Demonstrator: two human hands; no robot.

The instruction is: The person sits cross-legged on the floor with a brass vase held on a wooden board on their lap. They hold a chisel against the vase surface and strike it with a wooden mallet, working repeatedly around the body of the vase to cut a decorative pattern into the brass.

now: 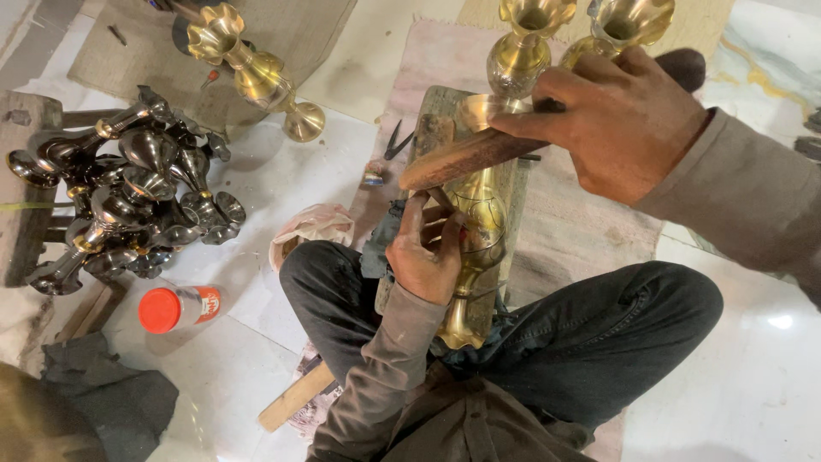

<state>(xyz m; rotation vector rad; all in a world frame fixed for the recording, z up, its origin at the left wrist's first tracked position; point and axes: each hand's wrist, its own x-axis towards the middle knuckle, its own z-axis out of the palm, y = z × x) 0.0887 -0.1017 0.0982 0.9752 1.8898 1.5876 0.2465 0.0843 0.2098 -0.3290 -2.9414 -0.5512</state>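
Fingers [428, 224] of your left hand [425, 257] are bent around a small thin tool and press its tip on the belly of the brass vase [475, 248], which lies along the wooden block [445, 115] between your crossed legs, its foot toward 6 o'clock. Your right hand [620, 120] is clenched around the wooden mallet [466, 156], raised above the tool at about 1 o'clock from the left hand; the mallet head does not touch the tool at this moment.

To my judgement, this is the step of engraving lines on the vase body, with some curved lines already visible on it. The next blow asks that the mallet comes down straight on the tool end, and that your left hand keeps the tip steady on the round, slippery surface so the line does not run off.

Around you: two finished brass vases [522, 51] stand at 12 o'clock, just behind the block, and they are near the path of the mallet. One more brass vase [248, 73] lies on the floor at 10 o'clock. A heap of dark unpolished vases [128, 188] is at 9 o'clock, well apart. A bottle with red cap [175, 308] lies at 8 o'clock on the white floor [282, 171], and small pliers [395, 141] lie beside the block.
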